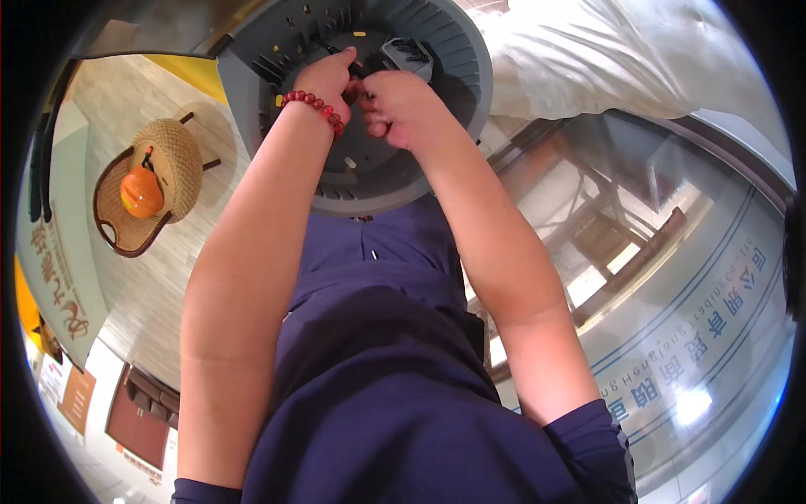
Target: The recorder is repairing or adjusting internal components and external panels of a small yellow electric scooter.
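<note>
Inside the round gray plastic tub (pixel 481 76), near its middle, my two hands meet, reaching in over the near rim. My left hand (pixel 327 80) shows its back and its thumb, which points away to the right; its other fingers are hidden beneath, so I cannot tell whether they are wide or narrow. My right hand (pixel 399 101) is just beside it with the fingers curled inward. A small dark piece (pixel 357 70) shows between my hands, but I cannot tell whether either one grips it. Around my left wrist is a red bead bracelet (pixel 312 101).

Just beyond my right hand, a gray block with black slots (pixel 409 55) sits inside the tub. Ribs line the tub's inner wall, a yellow tab (pixel 359 34) shows on the far side, and a small pale piece (pixel 350 163) lies nearer to me.

To my left, a wicker chair (pixel 186 160) stands on the plank floor (pixel 164 267) and bears a rounded orange object (pixel 141 191). To my right are a cream cloth (pixel 571 67) and a glass panel (pixel 672 336) with blue lettering.
</note>
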Demonstrator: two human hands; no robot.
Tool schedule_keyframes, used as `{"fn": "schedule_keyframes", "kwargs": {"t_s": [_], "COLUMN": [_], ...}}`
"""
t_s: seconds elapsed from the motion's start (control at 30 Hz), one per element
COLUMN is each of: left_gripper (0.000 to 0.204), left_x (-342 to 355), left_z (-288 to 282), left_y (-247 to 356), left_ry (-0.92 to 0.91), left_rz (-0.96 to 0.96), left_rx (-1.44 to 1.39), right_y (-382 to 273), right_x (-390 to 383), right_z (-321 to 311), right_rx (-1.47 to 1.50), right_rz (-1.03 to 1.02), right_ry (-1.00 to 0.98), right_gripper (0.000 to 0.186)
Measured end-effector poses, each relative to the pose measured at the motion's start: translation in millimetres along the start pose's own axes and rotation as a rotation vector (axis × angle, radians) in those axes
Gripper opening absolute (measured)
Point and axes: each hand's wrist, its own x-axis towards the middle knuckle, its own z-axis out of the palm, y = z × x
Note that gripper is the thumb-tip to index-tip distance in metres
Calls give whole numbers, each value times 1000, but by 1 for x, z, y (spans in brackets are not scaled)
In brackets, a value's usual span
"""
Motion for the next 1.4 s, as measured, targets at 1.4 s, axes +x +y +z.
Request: {"fn": "schedule_keyframes", "kwargs": {"t_s": [1.4], "left_gripper": [19], "left_x": [15], "left_z": [-6], "left_y": [-1], "left_ry": [-75], "left_rz": [59], "left_rx": [60], "right_y": [1], "right_x": [0], "right_z": [-1], "right_rx": [493], "right_rz": [149], "right_ry": [-175], "right_gripper": [24]}}
